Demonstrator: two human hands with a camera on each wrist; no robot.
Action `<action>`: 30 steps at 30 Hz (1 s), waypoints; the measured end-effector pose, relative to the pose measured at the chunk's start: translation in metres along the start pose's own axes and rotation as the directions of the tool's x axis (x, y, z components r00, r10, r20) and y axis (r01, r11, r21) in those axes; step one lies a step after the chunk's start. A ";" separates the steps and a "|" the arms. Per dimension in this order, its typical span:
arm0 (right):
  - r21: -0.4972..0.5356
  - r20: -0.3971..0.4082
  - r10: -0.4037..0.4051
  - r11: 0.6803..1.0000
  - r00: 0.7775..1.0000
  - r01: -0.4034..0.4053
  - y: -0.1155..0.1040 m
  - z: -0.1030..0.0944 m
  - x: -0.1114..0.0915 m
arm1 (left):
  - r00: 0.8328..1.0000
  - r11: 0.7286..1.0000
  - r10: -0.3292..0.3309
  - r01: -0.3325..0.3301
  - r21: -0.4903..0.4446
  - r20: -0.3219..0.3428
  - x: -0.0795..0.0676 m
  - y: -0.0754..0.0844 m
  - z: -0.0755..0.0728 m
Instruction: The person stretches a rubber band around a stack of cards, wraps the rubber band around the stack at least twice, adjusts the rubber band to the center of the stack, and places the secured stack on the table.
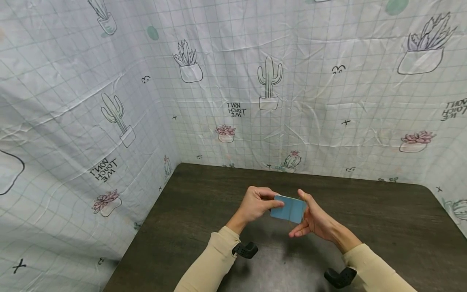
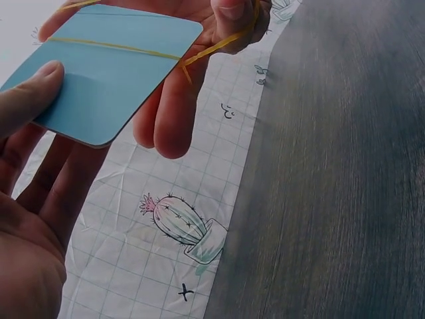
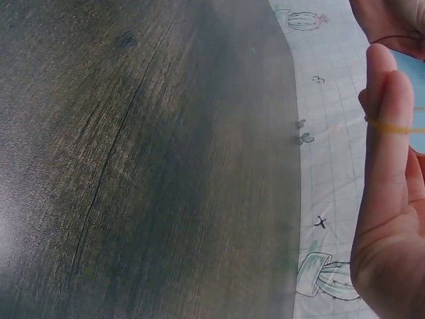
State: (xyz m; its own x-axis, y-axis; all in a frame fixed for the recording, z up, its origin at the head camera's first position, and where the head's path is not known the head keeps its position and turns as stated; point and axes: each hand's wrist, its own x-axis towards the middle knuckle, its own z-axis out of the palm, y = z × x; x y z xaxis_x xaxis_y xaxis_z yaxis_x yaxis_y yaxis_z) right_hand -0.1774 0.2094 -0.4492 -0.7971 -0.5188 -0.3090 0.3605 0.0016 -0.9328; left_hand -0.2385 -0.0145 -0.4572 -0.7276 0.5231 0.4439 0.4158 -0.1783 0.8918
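Note:
My left hand (image 1: pixel 257 202) pinches a light-blue, round-cornered card (image 1: pixel 286 208) above the table, with the thumb on its face and the fingers behind. A thin yellow rubber band (image 2: pixel 113 45) crosses the card's face. From the card's edge the band stretches to my right hand (image 1: pixel 316 221), at the card's right end. In the right wrist view, the band loops around straight fingers (image 3: pixel 392 159) of that hand. Its thumb points up by the card's upper corner, and other fingers reach behind the card, partly hidden by it.
Below both hands spreads a dark wood-grain table (image 1: pixel 204 190). A white grid-patterned curtain (image 1: pixel 233 61) with cactus drawings hangs behind and at both sides of it. Each wrist carries a black camera mount (image 1: pixel 246 250) over a beige sleeve (image 1: pixel 209 261).

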 end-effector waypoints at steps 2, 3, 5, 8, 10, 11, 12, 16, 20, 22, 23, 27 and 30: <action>0.005 0.005 -0.003 1.000 1.000 0.003 0.000 -0.001 0.000 | 1.000 1.000 0.003 -0.003 0.005 0.009 0.000 0.000 0.000; 0.007 0.008 -0.005 1.000 1.000 0.005 -0.001 -0.001 0.000 | 1.000 1.000 0.004 -0.005 0.005 0.013 0.000 -0.001 0.000; 0.009 0.015 -0.008 1.000 1.000 0.008 -0.001 -0.002 0.001 | 1.000 1.000 0.004 -0.004 0.003 0.021 0.000 -0.001 0.000; 0.009 0.026 -0.014 1.000 1.000 0.013 0.000 -0.002 0.001 | 0.999 1.000 -0.004 0.004 -0.003 0.034 0.000 -0.001 0.001; 0.011 0.029 -0.019 1.000 0.999 0.019 0.000 -0.002 0.002 | 0.999 1.000 -0.014 0.015 -0.004 0.039 -0.001 0.005 0.002; 0.013 0.030 -0.023 1.000 0.999 0.023 0.000 -0.002 0.002 | 0.999 1.000 -0.015 0.015 -0.006 0.041 -0.001 0.005 0.001; 0.015 0.026 -0.026 1.000 0.999 0.026 0.000 -0.002 0.003 | 0.999 1.000 -0.017 0.017 -0.006 0.041 -0.001 0.005 0.001; 0.042 0.015 -0.043 0.998 0.999 0.042 0.002 0.000 0.005 | 1.000 1.000 -0.001 0.001 -0.014 0.029 -0.001 0.003 0.002; 0.096 0.016 -0.061 0.994 0.998 0.060 0.005 0.000 0.008 | 1.000 1.000 -0.007 0.007 -0.018 -0.007 -0.002 -0.003 0.002; 0.132 0.017 -0.072 0.989 0.997 0.069 0.006 0.000 0.009 | 0.999 0.999 -0.024 0.023 -0.025 -0.025 -0.003 -0.004 0.002; 0.150 0.017 -0.082 0.986 0.997 0.078 0.007 0.000 0.009 | 0.999 0.999 -0.031 0.030 -0.027 -0.034 -0.003 -0.004 0.002; 0.237 0.006 -0.135 0.963 0.991 0.129 0.011 -0.001 0.009 | 0.996 0.997 -0.057 0.053 -0.049 -0.068 -0.003 -0.006 0.002; 0.308 -0.016 -0.174 0.936 0.985 0.170 0.014 -0.001 0.009 | 0.992 0.995 -0.078 0.072 -0.064 -0.098 -0.004 -0.008 0.001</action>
State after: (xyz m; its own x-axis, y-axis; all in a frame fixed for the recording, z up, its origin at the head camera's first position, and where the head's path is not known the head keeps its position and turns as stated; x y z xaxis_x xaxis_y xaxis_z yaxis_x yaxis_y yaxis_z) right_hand -0.1798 0.2057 -0.4651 -0.8552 -0.4976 -0.1449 0.3507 -0.3499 -0.8686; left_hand -0.2387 -0.0144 -0.4660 -0.8077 0.4510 0.3798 0.3271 -0.1931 0.9250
